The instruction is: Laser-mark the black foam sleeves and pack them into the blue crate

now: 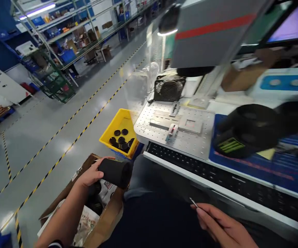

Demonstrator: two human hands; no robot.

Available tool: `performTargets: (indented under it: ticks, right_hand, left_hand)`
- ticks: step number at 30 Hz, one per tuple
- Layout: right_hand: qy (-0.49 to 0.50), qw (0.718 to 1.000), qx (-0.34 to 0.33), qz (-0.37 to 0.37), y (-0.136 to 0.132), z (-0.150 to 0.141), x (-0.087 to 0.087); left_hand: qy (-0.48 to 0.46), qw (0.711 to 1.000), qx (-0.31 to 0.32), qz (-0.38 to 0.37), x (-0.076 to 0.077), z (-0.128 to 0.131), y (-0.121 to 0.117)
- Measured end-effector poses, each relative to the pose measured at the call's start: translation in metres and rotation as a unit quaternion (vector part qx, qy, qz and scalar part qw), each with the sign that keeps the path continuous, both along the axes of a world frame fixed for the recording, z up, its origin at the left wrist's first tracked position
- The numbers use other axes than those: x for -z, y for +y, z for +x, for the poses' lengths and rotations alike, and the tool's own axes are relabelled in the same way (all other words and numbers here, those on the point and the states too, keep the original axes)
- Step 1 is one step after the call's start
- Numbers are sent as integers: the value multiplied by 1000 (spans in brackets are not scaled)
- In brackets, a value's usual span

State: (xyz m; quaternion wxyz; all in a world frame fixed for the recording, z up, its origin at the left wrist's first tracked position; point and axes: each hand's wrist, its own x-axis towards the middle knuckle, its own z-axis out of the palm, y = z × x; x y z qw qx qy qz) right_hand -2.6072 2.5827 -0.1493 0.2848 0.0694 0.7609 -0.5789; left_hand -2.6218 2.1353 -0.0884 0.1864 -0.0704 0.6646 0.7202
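My left hand (pixel 93 174) is wrapped round one end of a black cylinder (pixel 115 170), held tilted over an open cardboard box (pixel 112 212). More dark pieces and printed paper (pixel 88 218) lie inside that box. Low on the right, my right hand (pixel 216 220) pinches a thin metal tool (pixel 193 202) whose pointed tip sticks out; its exact kind is hidden by the fingers. Black cylinders (pixel 231 141) with a green striped mark stand on the blue mat (pixel 216 162) to the right, blurred.
A yellow bin (pixel 110 132) with several black discs (pixel 121 139) stands left of the perforated metal plate (pixel 149 127). Above the plate hangs a grey machine head (pixel 203 41); a fan (pixel 168 89) sits behind. A keyboard (pixel 190 163) runs along the front edge. Shelving (pixel 68 31) lines the far aisle.
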Motion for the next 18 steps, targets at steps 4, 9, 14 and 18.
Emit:
performTargets:
  ticks: [4, 9, 14, 18]
  right_hand:
    - [29, 995, 50, -80, 1, 7, -25]
    - [138, 966, 189, -106, 16, 22, -15]
    - [164, 954, 233, -89, 19, 32, -5]
    - [148, 958, 225, -95, 19, 33, -1]
  left_hand:
    - [-11, 989, 53, 137, 35, -38, 82]
    - [-113, 968, 143, 173, 57, -67, 176]
    - [-189, 951, 239, 51, 53, -78, 231]
    - [-222, 931, 288, -3, 45, -77, 254]
